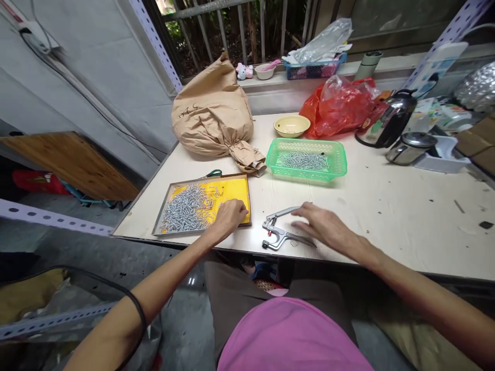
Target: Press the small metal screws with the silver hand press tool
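Note:
My left hand (231, 214) is over the right part of a shallow tray (164, 205) with a yellow bottom. Its fingers are curled together, and whatever they hold, if anything, is hidden. A heap of small silvery metal pins or screws (187, 208) covers the tray's left side, with a few scattered towards my hand. Just right of the tray, a pair of hand pliers (280, 238) with a spring and a red spot lies on the table with its handles spread. My right hand (325, 225) is at the handles, thumb and fingers apart, fingertips by the upper handle's end.
Behind the pliers stands a green plastic basket (337, 164) with similar metal pieces. A tied brown paper sack (212, 113), dark-handled scissors (214, 173), a cream bowl (292, 126), a red plastic bag (336, 111), a kettle (390, 121) and a steel pot (410, 149) surround it.

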`<action>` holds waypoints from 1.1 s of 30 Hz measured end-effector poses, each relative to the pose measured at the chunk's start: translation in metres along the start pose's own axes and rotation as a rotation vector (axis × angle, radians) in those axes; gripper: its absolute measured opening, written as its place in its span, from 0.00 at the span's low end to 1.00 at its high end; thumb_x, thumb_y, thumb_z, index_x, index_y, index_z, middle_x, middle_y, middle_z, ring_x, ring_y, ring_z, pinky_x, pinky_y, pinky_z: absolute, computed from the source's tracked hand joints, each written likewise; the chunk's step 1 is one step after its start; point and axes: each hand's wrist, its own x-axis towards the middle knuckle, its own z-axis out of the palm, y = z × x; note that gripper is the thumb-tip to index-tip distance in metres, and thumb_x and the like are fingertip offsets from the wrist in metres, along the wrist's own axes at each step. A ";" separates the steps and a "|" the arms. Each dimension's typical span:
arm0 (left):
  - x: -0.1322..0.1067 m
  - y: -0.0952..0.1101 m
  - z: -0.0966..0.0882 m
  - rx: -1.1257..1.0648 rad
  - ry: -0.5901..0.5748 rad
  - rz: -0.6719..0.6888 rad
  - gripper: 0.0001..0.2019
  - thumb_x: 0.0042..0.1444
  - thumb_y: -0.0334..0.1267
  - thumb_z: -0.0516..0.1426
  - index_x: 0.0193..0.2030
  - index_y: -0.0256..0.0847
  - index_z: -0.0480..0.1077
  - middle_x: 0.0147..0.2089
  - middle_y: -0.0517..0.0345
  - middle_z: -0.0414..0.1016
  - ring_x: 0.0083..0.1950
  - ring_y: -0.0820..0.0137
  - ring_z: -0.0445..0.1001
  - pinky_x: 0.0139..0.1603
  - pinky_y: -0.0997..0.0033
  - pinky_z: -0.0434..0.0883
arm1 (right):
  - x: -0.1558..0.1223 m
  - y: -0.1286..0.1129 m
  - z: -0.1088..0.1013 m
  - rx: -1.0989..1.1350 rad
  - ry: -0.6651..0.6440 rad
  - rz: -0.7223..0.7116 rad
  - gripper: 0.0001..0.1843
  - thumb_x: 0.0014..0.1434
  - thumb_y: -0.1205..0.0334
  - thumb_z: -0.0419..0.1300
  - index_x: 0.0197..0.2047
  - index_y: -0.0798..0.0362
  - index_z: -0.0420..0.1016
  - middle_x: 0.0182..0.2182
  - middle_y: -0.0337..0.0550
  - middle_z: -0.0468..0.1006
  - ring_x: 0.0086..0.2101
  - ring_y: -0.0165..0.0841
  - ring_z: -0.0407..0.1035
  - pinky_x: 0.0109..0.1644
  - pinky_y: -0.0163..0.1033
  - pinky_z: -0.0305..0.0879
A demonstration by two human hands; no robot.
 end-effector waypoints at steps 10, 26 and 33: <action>-0.045 0.032 0.059 -0.589 -0.124 -0.195 0.14 0.49 0.47 0.57 0.26 0.35 0.73 0.18 0.62 0.68 0.18 0.78 0.60 0.20 0.78 0.56 | -0.031 0.002 0.034 -0.156 -0.153 0.013 0.11 0.66 0.63 0.47 0.41 0.52 0.70 0.36 0.44 0.71 0.34 0.32 0.65 0.34 0.37 0.54; -0.033 0.040 0.053 -0.504 -0.462 -0.170 0.18 0.48 0.47 0.56 0.15 0.38 0.61 0.11 0.67 0.55 0.14 0.81 0.51 0.16 0.77 0.47 | -0.035 0.008 0.041 -0.177 -0.095 0.014 0.11 0.66 0.63 0.46 0.39 0.52 0.69 0.35 0.44 0.70 0.33 0.33 0.64 0.34 0.37 0.54; -0.034 0.039 0.055 -0.598 -0.537 -0.286 0.14 0.48 0.45 0.58 0.21 0.37 0.64 0.14 0.67 0.59 0.14 0.81 0.53 0.15 0.78 0.49 | -0.022 0.029 0.020 -0.134 0.002 -0.009 0.31 0.56 0.46 0.60 0.58 0.52 0.62 0.58 0.57 0.60 0.53 0.47 0.58 0.50 0.49 0.58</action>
